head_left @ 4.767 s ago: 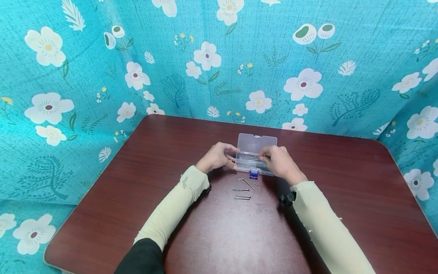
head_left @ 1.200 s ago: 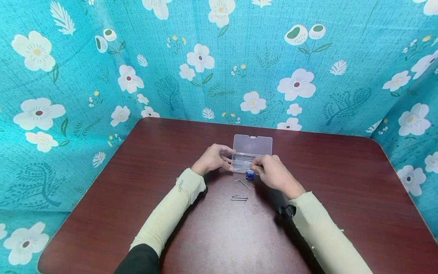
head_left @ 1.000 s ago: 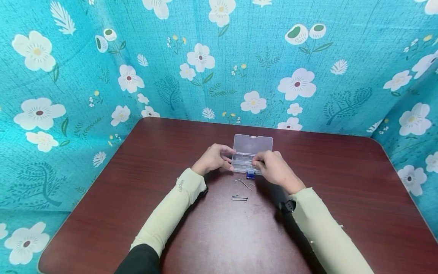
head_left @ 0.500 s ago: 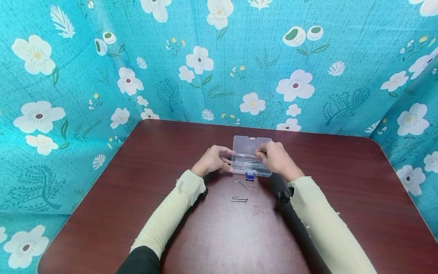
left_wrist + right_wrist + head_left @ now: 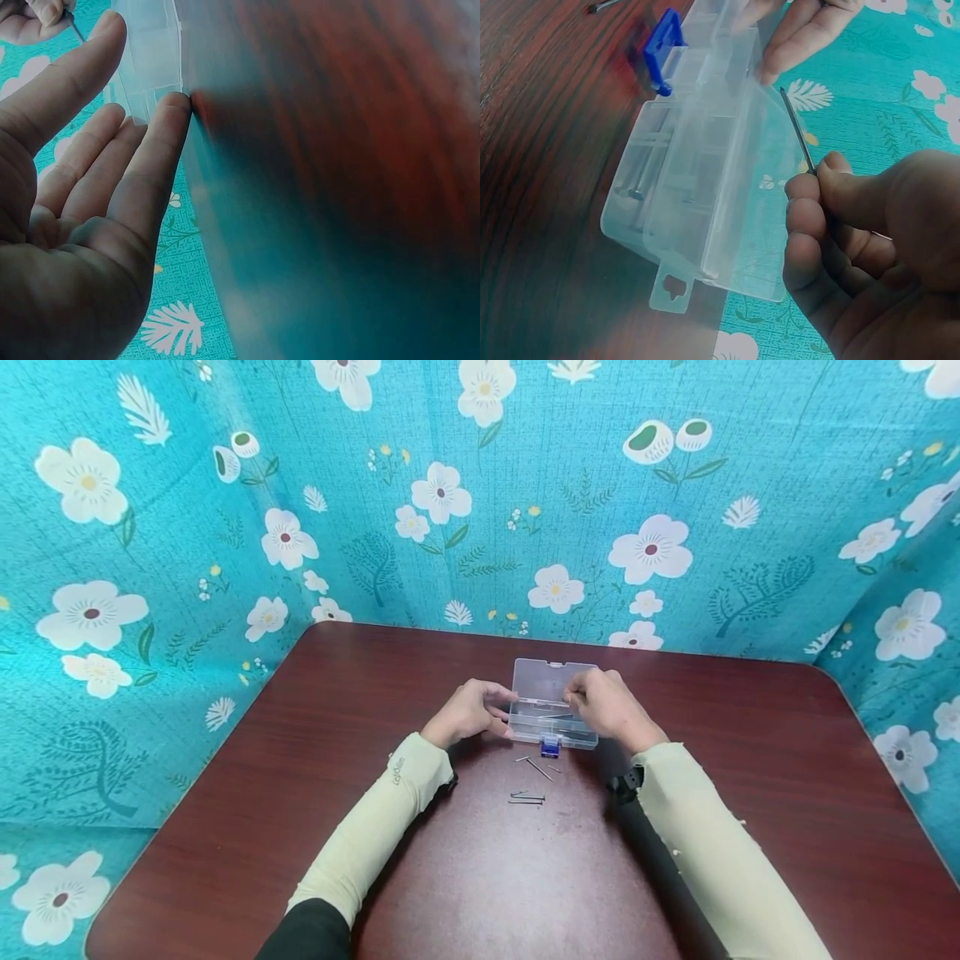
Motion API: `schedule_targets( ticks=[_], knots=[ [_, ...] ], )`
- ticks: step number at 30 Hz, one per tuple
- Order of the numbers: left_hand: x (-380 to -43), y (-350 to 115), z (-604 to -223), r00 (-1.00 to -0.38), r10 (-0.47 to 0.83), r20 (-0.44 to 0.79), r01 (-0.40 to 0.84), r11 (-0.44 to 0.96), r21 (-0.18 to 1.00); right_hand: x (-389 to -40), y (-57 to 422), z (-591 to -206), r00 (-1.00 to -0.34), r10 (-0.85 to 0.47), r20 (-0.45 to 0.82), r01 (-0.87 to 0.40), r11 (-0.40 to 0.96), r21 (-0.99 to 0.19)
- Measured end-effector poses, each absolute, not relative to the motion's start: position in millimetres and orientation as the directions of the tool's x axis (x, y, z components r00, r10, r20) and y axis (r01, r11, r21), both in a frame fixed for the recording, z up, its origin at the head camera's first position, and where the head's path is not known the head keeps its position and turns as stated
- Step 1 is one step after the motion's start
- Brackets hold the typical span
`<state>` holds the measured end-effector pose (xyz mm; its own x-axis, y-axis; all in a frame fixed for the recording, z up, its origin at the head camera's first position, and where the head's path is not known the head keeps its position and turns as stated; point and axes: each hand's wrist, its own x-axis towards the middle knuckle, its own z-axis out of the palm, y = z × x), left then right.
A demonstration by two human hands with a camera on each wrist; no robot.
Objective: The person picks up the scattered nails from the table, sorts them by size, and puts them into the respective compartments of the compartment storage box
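Note:
A clear plastic compartment box (image 5: 528, 722) with a blue latch (image 5: 551, 747) stands with its lid (image 5: 538, 676) raised. My left hand (image 5: 471, 710) holds the box's left end, thumb at the front and fingers at the back. In the left wrist view its index fingertip touches the box's corner. My right hand (image 5: 611, 708) is over the box's right back part and pinches a thin dark nail (image 5: 798, 133) between thumb and index finger. Through the clear walls another nail (image 5: 639, 180) shows inside. Several nails (image 5: 528, 797) lie on the table before the box.
The dark red-brown table (image 5: 375, 693) has rounded corners. Behind it hangs a turquoise flowered cloth (image 5: 495, 527). A longer nail (image 5: 539, 768) and small bits lie right in front of the latch.
Since 4.8 s ago one long nail has gone from the table. In the last second or so my right hand moved from the box's front toward its back right. My left hand stayed.

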<state>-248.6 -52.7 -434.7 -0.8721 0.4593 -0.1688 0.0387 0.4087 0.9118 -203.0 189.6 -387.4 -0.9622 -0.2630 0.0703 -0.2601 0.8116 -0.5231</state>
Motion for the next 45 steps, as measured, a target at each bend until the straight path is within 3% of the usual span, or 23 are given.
schedule_targets(
  ticks=[9, 33, 45],
  knots=[
    [-248.0, -51.8, -434.4, -0.876, 0.450, -0.173, 0.033, 0.415, 0.909, -208.5, 184.7, -398.1, -0.961, -0.276, -0.032, -0.232, 0.860, -0.455],
    [-247.4, -50.9, -434.0, -0.871, 0.457, -0.179, 0.020, 0.397, 0.918, -207.3, 189.0, -400.9, -0.966, -0.250, -0.060, -0.200, 0.878, -0.435],
    [-246.3, -51.1, -434.5, -0.874, 0.457, -0.167, 0.037, 0.406, 0.913, -196.8, 191.4, -400.1, -0.966, -0.254, 0.052, -0.242, 0.808, -0.537]
  ],
)
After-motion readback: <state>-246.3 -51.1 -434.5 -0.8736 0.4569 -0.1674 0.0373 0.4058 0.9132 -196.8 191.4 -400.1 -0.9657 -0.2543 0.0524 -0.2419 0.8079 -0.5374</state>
